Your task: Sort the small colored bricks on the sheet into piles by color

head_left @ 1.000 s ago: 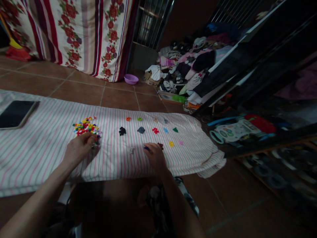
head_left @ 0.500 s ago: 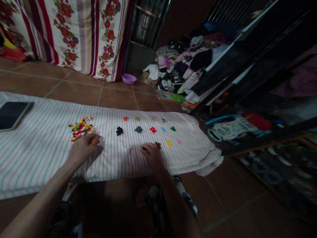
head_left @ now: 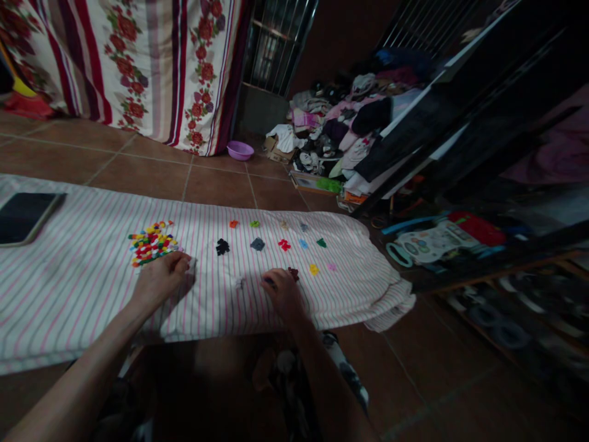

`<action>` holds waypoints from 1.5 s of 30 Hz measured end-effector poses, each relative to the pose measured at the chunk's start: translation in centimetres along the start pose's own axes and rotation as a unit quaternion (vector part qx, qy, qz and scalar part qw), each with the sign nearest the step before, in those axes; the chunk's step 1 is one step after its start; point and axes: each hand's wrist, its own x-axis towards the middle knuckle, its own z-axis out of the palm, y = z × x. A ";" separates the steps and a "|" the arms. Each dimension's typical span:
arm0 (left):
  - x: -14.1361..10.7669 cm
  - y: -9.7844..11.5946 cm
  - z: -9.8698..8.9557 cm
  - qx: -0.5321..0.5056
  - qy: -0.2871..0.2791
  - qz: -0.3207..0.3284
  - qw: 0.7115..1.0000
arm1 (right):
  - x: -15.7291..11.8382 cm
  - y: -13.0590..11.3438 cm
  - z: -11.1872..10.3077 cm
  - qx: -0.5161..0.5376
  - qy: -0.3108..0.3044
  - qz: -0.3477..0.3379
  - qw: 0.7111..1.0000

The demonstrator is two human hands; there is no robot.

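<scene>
Left hand [head_left: 161,279] shifted rightward off mixed brick pile [head_left: 151,240]; pile now just beyond knuckles. Fingers curled, pinching small pale piece [head_left: 191,265]. Right hand [head_left: 283,291] rests on striped cloth [head_left: 69,288]; grip indeterminate.

A heap of small, brightly coloured plastic pieces [head_left: 151,241] in red, yellow, green and blue lies on the pink-and-white striped cloth [head_left: 69,288]. To its right, small same-coloured clusters lie apart in rows: black [head_left: 222,247], grey [head_left: 257,244], red [head_left: 284,245], yellow [head_left: 313,269].
</scene>
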 end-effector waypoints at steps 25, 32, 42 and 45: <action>-0.6 -2.5 -1.6 -0.001 0.016 -0.004 1.000 | -0.5 1.6 -1.2 0.090 -0.058 -0.029 0.994; -0.4 -2.5 -1.4 -0.026 0.028 0.000 0.999 | 0.0 1.1 0.1 0.060 -0.021 0.011 0.998; -0.2 -3.8 -1.2 -0.049 0.051 0.008 0.997 | -0.5 1.5 -1.5 0.086 -0.064 -0.040 0.993; -0.5 -3.1 -1.3 -0.034 0.040 0.002 0.999 | -0.2 1.4 -1.2 0.078 -0.052 -0.028 0.995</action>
